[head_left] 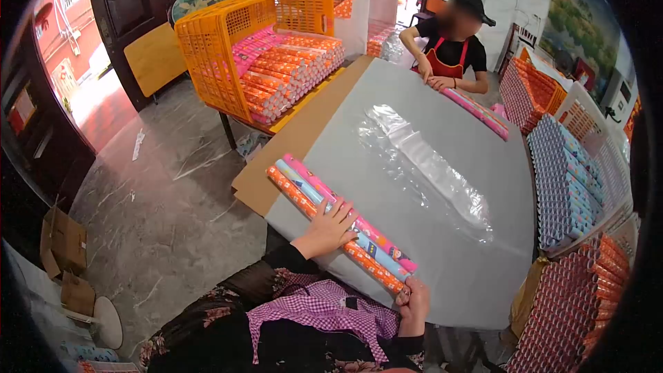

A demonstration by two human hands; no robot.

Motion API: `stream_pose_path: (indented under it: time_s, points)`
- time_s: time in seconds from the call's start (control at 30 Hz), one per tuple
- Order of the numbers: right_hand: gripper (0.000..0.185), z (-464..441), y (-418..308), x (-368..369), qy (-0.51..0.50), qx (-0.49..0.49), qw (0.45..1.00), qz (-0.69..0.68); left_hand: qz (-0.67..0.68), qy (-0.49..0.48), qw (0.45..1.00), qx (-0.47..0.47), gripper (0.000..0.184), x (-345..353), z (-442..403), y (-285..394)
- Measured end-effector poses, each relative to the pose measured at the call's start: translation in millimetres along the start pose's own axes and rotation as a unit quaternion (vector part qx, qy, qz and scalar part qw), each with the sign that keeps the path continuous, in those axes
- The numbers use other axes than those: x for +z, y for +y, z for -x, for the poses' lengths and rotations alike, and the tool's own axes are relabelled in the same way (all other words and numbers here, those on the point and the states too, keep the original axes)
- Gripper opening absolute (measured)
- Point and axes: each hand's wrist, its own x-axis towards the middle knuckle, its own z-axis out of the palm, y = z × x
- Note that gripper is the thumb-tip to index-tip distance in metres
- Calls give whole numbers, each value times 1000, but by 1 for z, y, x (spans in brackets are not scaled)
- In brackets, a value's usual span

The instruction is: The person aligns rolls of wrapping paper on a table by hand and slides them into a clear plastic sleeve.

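Observation:
Three rolls lie side by side on the near left part of the grey table: an orange roll [293,192], a light blue roll [371,246] and a pink roll [311,177]. Across the middle of them rests my left hand [328,226], palm down with its fingers spread. At the rolls' near right end, my right hand [414,298] is closed around the end of the orange roll. Clear plastic sleeves [431,166] lie flat on the table beyond the rolls.
Across the grey table [331,138], a co-worker [452,48] in a red apron handles pink rolls [480,114]. An orange crate [207,62] full of rolls stands at the back left. Stacked blue rolls [563,186] and red rolls [559,304] line the right side.

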Motion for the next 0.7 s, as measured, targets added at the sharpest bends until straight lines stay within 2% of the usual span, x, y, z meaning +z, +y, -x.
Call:
stream_pose_path:
  time_s: [0.7]
  points:
    - [16,-1,1,0,1,-14,1000,19,5,-18,1000,-9,56,0,-1,0]
